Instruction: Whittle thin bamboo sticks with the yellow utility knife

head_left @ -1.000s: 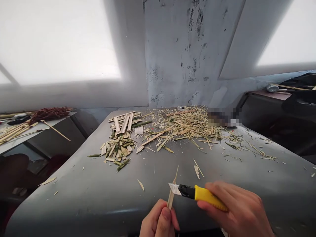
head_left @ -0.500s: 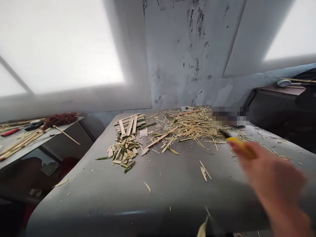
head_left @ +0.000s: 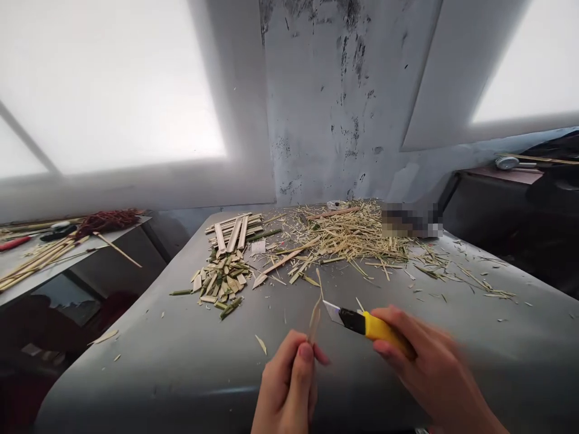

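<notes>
Near the table's front, my left hand (head_left: 289, 380) is closed round a thin bamboo strip (head_left: 313, 319), which points up and away from me with a narrow tip. To its right, my right hand (head_left: 420, 355) grips a yellow and black utility knife (head_left: 384, 333). The knife's blade (head_left: 332, 310) is out and points left, close beside the strip; whether it touches I cannot tell. Beyond my hands lie a pile of short bamboo pieces (head_left: 224, 278), longer split bamboo strips (head_left: 234, 234) stacked crosswise, and a heap of thin shavings (head_left: 357, 235).
The grey table (head_left: 181, 349) has scattered slivers on it. On a side table at left are thin sticks (head_left: 40, 262), a reddish-brown bundle (head_left: 108, 222) and a red-handled tool (head_left: 14, 243). Behind stands a stained wall (head_left: 335, 108). A pixelated patch covers something at the far right of the heap.
My right hand has drawn the knife back from the right of the shavings towards the strip. My left hand has risen into view holding the strip, whose tip alone showed before.
</notes>
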Tool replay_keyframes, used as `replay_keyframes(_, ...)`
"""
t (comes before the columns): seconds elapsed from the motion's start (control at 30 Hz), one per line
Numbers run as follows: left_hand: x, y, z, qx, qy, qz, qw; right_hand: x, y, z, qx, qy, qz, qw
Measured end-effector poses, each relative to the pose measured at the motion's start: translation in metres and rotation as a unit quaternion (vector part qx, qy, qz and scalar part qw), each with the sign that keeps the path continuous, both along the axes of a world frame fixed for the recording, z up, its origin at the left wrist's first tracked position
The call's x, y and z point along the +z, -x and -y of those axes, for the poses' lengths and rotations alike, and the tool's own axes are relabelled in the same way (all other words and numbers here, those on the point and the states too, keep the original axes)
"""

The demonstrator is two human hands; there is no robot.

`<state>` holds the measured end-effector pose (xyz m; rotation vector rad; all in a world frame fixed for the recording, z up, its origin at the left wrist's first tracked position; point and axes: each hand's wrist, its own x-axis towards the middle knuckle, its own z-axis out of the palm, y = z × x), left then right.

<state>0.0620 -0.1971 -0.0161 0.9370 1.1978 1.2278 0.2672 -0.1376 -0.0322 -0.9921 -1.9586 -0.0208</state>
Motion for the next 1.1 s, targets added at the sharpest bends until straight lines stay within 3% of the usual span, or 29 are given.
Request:
replay_keyframes(0.13,0.007,0.004,-0.003,-0.017,-0.056,-0.05,0.997,0.006,-0.002,0.002,-0.003,0.015,0.027,1.0)
replay_keyframes(0.47,-0.004,0.004,0.004,-0.053,-0.104,-0.071,0.991,0.017,0.008,0.0,-0.035,-0.057,0.088,0.994)
replay_keyframes(0.73,-0.009,0.004,-0.004,-0.035,-0.069,-0.009,0.997,0.013,0.016,-0.024,-0.064,-0.121,0.134,0.981)
replay_keyframes(0.83,-0.008,0.002,0.005,-0.029,-0.04,0.046,0.998,0.009,0.015,-0.035,-0.052,-0.12,0.136,0.982)
replay_keyframes(0.87,-0.008,0.001,0.012,-0.037,-0.027,0.068,0.997,0.008,0.01,-0.041,-0.074,-0.108,0.136,0.982)
replay_keyframes(0.93,-0.006,-0.001,0.031,-0.082,0.006,0.098,0.992,0.009,-0.01,-0.056,-0.19,-0.071,0.119,0.972)
replay_keyframes(1.0,-0.004,-0.001,0.049,-0.19,0.031,0.076,0.978,0.013,-0.036,-0.07,-0.383,-0.034,0.052,0.922)
replay_keyframes(1.03,-0.003,0.0,0.054,-0.212,0.046,0.056,0.975,0.015,-0.048,-0.074,-0.436,-0.026,0.014,0.899)
replay_keyframes(1.1,0.0,0.003,0.056,-0.185,0.042,0.057,0.98,0.021,-0.061,-0.072,-0.422,-0.031,-0.021,0.906)
